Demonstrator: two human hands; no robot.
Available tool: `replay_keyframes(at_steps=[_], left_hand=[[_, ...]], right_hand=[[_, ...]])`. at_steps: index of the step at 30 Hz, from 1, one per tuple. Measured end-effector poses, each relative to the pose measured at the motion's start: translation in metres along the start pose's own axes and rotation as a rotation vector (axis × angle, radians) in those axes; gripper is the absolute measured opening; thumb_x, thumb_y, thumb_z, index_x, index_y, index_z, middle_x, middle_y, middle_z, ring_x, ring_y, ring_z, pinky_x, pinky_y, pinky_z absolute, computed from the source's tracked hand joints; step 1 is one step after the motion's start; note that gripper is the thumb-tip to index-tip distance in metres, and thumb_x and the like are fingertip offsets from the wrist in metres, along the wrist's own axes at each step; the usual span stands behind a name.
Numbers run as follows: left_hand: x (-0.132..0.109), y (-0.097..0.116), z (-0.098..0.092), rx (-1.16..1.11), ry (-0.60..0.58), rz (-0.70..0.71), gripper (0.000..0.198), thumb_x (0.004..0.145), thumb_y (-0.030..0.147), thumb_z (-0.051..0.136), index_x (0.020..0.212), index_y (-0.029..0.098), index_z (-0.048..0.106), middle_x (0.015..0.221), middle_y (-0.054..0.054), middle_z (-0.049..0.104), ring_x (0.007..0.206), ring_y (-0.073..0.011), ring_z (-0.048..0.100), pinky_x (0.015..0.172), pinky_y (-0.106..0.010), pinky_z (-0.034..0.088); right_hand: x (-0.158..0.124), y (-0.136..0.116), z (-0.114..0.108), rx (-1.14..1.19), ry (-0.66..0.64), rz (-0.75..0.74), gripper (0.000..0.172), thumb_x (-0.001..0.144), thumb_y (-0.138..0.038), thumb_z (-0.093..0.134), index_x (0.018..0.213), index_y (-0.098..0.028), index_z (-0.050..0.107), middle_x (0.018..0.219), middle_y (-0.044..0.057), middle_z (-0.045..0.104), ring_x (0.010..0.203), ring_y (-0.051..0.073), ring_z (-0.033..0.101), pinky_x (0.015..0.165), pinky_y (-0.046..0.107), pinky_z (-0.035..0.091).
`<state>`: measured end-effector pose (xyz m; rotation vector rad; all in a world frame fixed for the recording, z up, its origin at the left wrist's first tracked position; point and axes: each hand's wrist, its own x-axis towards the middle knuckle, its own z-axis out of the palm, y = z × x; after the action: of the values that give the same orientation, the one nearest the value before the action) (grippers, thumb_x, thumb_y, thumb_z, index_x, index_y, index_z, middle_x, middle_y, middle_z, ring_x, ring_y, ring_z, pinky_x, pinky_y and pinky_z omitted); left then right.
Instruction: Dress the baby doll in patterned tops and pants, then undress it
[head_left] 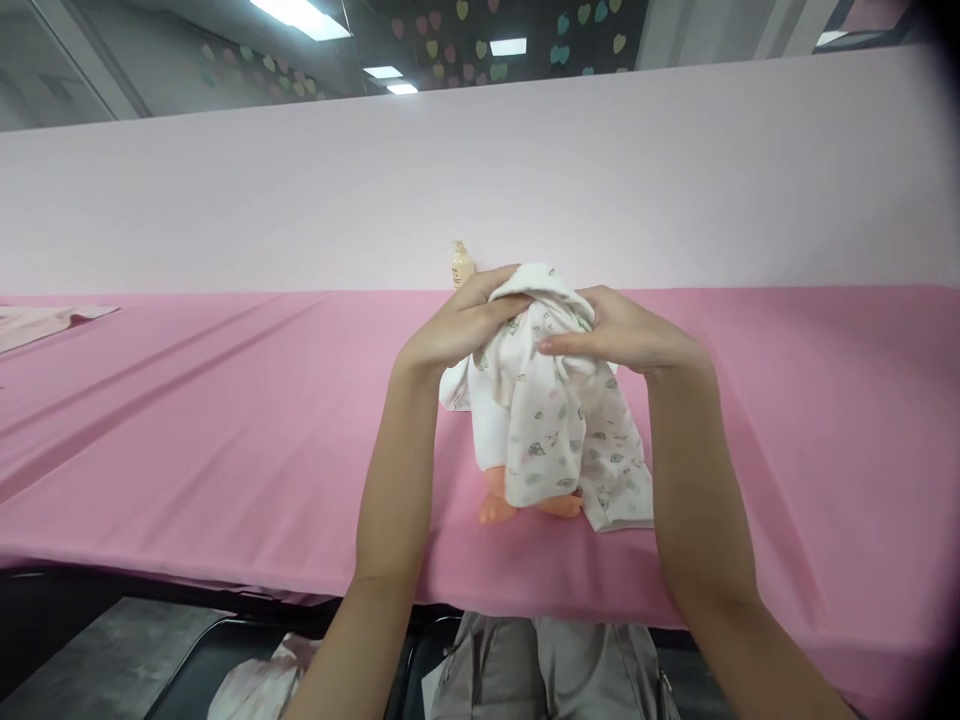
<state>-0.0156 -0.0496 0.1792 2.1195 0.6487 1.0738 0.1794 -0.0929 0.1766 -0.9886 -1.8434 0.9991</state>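
Observation:
A white baby garment (546,430) with small printed figures is bunched up between my hands, and its lower part hangs down in two flaps. My left hand (476,318) is closed on its left upper edge, the fingers tucked into the fabric. On the other side my right hand (626,330) grips the bunched cloth, thumb lying across the front. Behind and below the garment is a baby doll (495,503); its feet and a white-clothed leg show, while its head and upper body are hidden.
A pink cloth covers the table (225,440), which meets a white wall panel (300,200). A cream pump bottle (462,266) stands by the wall. Pale fabric (45,322) lies at far left. Below the front edge, more cloth (259,682) rests on a black chair (191,670).

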Motion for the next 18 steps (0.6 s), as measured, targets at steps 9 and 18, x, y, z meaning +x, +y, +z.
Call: replay_keyframes(at_steps=[9, 18], left_hand=[[0.002, -0.011, -0.005, -0.064, -0.221, -0.196, 0.03, 0.065, 0.032, 0.078, 0.089, 0.016, 0.07, 0.078, -0.003, 0.07, 0.091, -0.0278, 0.067, 0.079, -0.035, 0.055], [0.006, -0.022, 0.008, -0.61, 0.058, -0.129, 0.046, 0.086, 0.058, 0.047, 0.103, 0.018, 0.063, 0.096, -0.008, 0.07, 0.111, -0.03, 0.061, 0.094, -0.046, 0.052]], right_hand=[[0.015, 0.013, -0.001, 0.256, 0.105, -0.075, 0.051, 0.065, -0.03, 0.077, 0.112, -0.02, 0.06, 0.101, 0.005, 0.067, 0.093, 0.021, 0.064, 0.078, 0.032, 0.054], [0.005, 0.006, 0.0, 0.22, -0.077, -0.042, 0.04, 0.062, -0.03, 0.081, 0.096, -0.016, 0.064, 0.09, 0.005, 0.068, 0.087, 0.024, 0.065, 0.075, 0.035, 0.055]])
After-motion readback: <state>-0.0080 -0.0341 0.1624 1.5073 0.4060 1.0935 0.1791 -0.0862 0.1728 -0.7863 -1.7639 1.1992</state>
